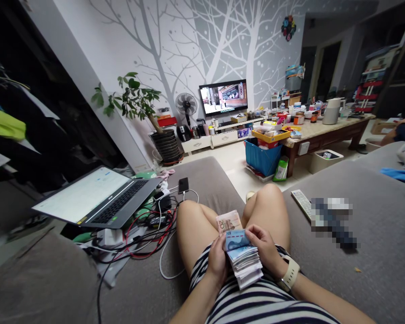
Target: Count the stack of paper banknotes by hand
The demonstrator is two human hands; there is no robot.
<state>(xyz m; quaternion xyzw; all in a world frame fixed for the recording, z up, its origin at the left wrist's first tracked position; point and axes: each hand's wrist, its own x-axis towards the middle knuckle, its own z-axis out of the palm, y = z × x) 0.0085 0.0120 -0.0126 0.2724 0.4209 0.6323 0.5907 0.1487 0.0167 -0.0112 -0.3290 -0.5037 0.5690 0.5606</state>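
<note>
Just above the lap, over striped clothing [266, 308], a banknote stack [246, 267] is sitting between both hands, its layered edges facing the body. The left hand [218, 258] is clasping the stack's left side, fingers bent and thumb near the top; the right hand [265, 247] is pinching a blue banknote [236, 240] near its upper right corner, with hardly any gap between thumb and forefinger. A 20 banknote [227, 222] is projecting beyond it; which fingers are gripping that one is hard to tell.

Good handling probably means the left hand is bearing the stack squarely while the right is parting a single note by its corner, pressing lightly, since thin paper may be sticking or slipping.

Along the left edge of the sofa [374, 279], a laptop [114, 198] is leaning above tangled cables [155, 220]; a phone [183, 185] is charging farther forward. Beyond the sofa's front edge, a white jug [331, 111] is standing toward the tabletop's [310, 135] right end.
</note>
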